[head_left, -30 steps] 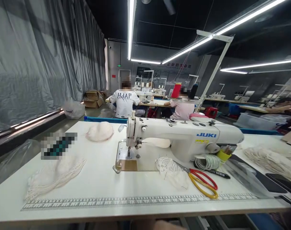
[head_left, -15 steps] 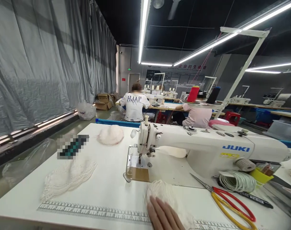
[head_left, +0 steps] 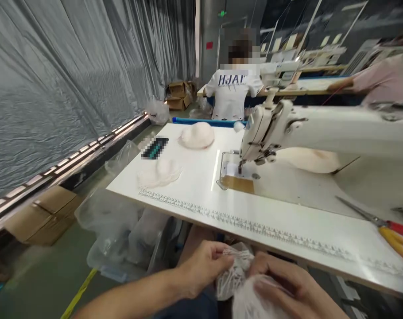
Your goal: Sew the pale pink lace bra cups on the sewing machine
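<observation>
Both my hands are below the table's front edge, over my lap, closed on one white knitted mesh piece (head_left: pixel 236 277). My left hand (head_left: pixel 203 266) pinches its upper left part with thumb and fingers. My right hand (head_left: pixel 288 288) wraps over its right side, partly covering it. Above them stretches the white sewing table (head_left: pixel 195 186) with a printed ruler along its front edge. The white sewing machine (head_left: pixel 321 128) stands at the right, its needle head (head_left: pixel 254 141) over a metal plate with a brown patch (head_left: pixel 238 184).
Two more white knitted pieces (head_left: pixel 160 173) (head_left: pixel 196 135) lie on the left of the table. Red and yellow scissors (head_left: pixel 387 228) lie at the right. Clear plastic bags (head_left: pixel 122 221) and cardboard boxes (head_left: pixel 44 215) sit on the floor at the left. Other people sit at tables behind.
The view dropped and swung left. The knitted piece that lay on the table under my right hand is now held by both hands below the table edge.
</observation>
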Available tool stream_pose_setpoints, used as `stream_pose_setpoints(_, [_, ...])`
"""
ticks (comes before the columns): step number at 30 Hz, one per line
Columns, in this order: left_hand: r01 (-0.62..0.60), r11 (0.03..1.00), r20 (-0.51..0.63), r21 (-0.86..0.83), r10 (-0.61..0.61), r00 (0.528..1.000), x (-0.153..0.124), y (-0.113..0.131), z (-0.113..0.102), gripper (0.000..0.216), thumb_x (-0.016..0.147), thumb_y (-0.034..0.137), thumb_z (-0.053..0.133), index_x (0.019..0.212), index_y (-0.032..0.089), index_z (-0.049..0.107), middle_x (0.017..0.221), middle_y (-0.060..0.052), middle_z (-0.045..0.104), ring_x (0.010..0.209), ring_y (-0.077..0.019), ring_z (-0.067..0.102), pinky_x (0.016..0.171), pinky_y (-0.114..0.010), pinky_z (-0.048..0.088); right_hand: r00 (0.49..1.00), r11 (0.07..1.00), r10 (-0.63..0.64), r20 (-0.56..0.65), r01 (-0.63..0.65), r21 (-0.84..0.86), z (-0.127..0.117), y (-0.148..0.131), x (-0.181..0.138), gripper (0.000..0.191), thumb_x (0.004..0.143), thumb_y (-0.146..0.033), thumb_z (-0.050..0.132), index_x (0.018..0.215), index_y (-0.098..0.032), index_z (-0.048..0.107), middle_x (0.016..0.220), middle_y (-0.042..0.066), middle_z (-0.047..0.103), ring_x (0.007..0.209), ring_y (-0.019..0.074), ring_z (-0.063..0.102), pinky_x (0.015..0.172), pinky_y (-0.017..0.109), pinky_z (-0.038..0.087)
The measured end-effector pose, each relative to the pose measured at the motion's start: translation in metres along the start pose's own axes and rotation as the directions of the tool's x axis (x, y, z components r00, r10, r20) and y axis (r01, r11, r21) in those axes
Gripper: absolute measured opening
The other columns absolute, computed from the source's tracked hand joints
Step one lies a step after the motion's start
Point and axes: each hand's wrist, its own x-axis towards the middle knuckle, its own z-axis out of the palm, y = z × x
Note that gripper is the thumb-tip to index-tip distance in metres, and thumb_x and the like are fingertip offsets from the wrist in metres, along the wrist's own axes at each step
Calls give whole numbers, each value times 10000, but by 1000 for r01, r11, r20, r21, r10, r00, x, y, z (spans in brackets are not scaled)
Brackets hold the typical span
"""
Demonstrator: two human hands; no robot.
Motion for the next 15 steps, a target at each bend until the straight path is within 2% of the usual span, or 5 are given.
stream_pose_setpoints(2, [80,996,34,-32,-79,996,-6,5,6,505,583,505,760,849,82,691,680,-12,566,593,-81,448,604,-209,323,998,997,67,-18,-67,24,10,8,5,314,898,-450,461,758,-188,563,699,-1,548,658,143,502,594,219,404])
stream_pose_setpoints(5, [163,986,106,-26,-160,981,-14,9,7,426,636,464,736,859,103,700,670,-4,538,565,-66,413,572,-198,299,997,996,82,-6,-82,24,22,19,5,325,918,-446,423,780,-184,558,699,2,540,643,138,468,562,224,365])
stream_pose_setpoints(10, [183,982,210,-42,-171,963,-20,12,1,302,676,327,689,888,112,702,742,-30,571,639,-83,449,647,-210,341,997,996,78,-17,-79,-37,28,25,2,341,928,-455,408,745,-188,515,635,-27,460,585,118,388,515,232,279])
stream_pose_setpoints(15, [213,977,222,-20,-203,954,-23,16,-4,257,645,199,582,846,96,704,682,-18,513,614,-86,411,616,-219,304,997,992,71,-7,-71,-101,31,27,6,367,941,-478,363,716,-202,449,622,-38,408,569,115,354,505,239,237])
